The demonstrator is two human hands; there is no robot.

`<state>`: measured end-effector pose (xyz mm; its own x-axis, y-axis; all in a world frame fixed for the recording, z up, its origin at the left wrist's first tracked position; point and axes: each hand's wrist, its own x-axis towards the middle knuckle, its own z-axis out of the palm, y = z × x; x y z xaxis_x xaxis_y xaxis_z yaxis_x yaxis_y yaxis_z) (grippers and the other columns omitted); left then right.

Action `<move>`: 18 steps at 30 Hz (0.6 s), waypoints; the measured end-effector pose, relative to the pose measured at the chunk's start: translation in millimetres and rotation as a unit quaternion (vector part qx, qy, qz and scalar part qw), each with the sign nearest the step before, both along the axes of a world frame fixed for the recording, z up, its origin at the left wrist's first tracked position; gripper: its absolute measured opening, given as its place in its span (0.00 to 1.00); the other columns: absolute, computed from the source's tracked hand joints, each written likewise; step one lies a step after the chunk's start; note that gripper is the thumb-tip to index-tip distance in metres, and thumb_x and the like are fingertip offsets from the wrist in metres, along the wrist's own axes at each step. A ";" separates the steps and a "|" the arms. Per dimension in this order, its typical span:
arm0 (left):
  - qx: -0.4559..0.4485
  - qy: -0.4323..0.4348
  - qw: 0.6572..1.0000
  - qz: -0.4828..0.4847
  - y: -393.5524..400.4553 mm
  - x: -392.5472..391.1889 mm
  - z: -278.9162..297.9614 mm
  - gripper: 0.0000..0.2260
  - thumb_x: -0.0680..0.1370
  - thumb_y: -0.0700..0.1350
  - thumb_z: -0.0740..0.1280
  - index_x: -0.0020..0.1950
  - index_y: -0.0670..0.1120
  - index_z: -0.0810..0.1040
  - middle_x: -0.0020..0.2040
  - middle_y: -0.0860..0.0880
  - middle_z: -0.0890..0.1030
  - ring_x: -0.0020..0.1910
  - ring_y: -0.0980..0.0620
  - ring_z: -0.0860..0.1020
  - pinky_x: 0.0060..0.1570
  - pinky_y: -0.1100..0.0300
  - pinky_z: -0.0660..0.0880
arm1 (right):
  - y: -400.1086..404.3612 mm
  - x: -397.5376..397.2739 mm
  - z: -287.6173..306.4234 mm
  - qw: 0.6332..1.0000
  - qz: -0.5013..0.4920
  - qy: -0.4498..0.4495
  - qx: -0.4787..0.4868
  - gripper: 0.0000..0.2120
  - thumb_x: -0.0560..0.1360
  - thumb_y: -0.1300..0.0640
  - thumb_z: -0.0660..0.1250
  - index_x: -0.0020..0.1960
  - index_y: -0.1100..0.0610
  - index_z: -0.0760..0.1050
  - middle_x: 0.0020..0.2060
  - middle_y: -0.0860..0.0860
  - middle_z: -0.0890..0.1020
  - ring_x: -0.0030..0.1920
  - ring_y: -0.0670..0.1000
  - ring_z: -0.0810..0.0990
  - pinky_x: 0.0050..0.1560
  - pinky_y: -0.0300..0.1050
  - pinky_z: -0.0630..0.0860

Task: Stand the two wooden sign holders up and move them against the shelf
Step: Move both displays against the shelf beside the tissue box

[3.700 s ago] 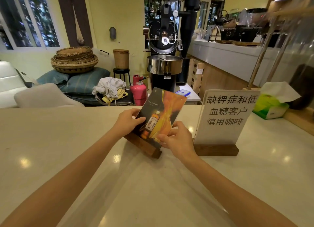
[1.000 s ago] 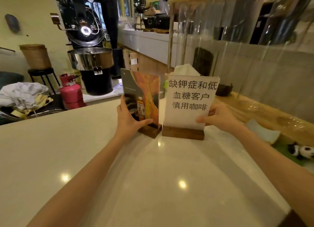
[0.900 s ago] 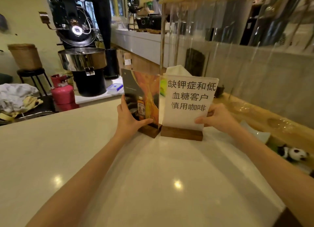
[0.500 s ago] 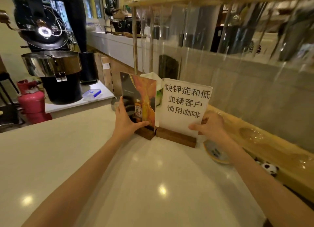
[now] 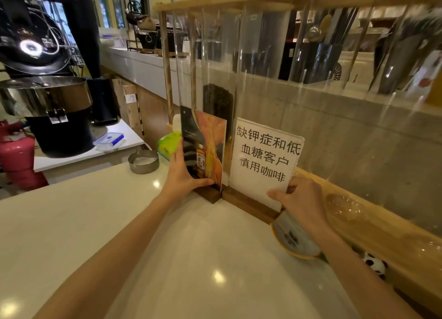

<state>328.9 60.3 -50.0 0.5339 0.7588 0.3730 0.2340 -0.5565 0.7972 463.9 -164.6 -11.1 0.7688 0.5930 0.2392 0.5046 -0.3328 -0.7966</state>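
Two sign holders stand upright side by side on the pale counter (image 5: 148, 235), close against the wooden shelf (image 5: 373, 220) with its tall clear tubes. The left holder (image 5: 210, 149) carries a dark and orange bottle picture in a dark wooden base. My left hand (image 5: 183, 175) grips its left edge, thumb across the lower front. The right holder (image 5: 263, 156) carries a white sheet with black Chinese writing in a longer wooden base. My right hand (image 5: 302, 199) holds its lower right corner. The two bases touch at their inner ends.
A round metal tin (image 5: 143, 162) and a green tissue pack (image 5: 168, 144) sit left of the signs. A yellow-rimmed dish (image 5: 293, 238) lies under my right wrist, a small panda figure (image 5: 375, 265) beyond it. A coffee roaster (image 5: 45, 96) and red gas cylinder (image 5: 18, 156) stand off the counter, left.
Both signs have slid further toward the shelf with my hands on them, and now stand right in front of its tubes. My view has swung right and closer.
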 end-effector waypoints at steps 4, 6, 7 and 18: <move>0.008 0.001 1.000 -0.017 3.9 12.9 0.3 0.59 0.56 0.47 0.81 0.74 0.51 0.43 0.73 0.44 0.60 0.71 0.47 0.62 0.68 0.53 0.62 | -0.3 1.8 -1.8 1.000 -0.020 -0.014 -0.001 0.15 0.67 0.62 0.73 0.54 0.62 0.79 0.57 0.57 0.81 0.54 0.56 0.81 0.34 0.29 0.70; 0.018 0.013 0.999 -0.027 5.1 19.1 1.4 0.60 0.56 0.46 0.81 0.74 0.51 0.41 0.73 0.43 0.59 0.71 0.46 0.60 0.69 0.52 0.61 | 0.2 2.3 -3.3 1.000 -0.028 -0.010 -0.002 0.16 0.68 0.62 0.72 0.55 0.62 0.78 0.58 0.57 0.81 0.55 0.57 0.81 0.39 0.34 0.75; 0.022 0.018 0.999 -0.031 4.9 21.9 2.2 0.60 0.57 0.45 0.81 0.74 0.51 0.40 0.73 0.42 0.58 0.72 0.45 0.60 0.69 0.52 0.61 | 0.5 2.7 -4.0 0.999 -0.033 -0.009 -0.003 0.16 0.68 0.62 0.72 0.55 0.62 0.78 0.59 0.57 0.80 0.55 0.57 0.81 0.39 0.35 0.76; 0.052 0.040 0.997 -0.027 14.3 51.4 -3.6 0.60 0.56 0.49 0.80 0.74 0.50 0.42 0.73 0.44 0.60 0.72 0.45 0.58 0.72 0.45 0.56 | 2.5 7.5 -12.9 0.999 -0.035 -0.006 0.012 0.18 0.68 0.61 0.72 0.58 0.61 0.77 0.59 0.56 0.80 0.56 0.56 0.80 0.38 0.31 0.73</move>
<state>380.3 74.6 -53.6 0.6049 0.6871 0.4024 0.2623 -0.6491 0.7141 471.4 -162.2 -24.0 0.8058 0.5310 0.2622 0.4897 -0.3485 -0.7992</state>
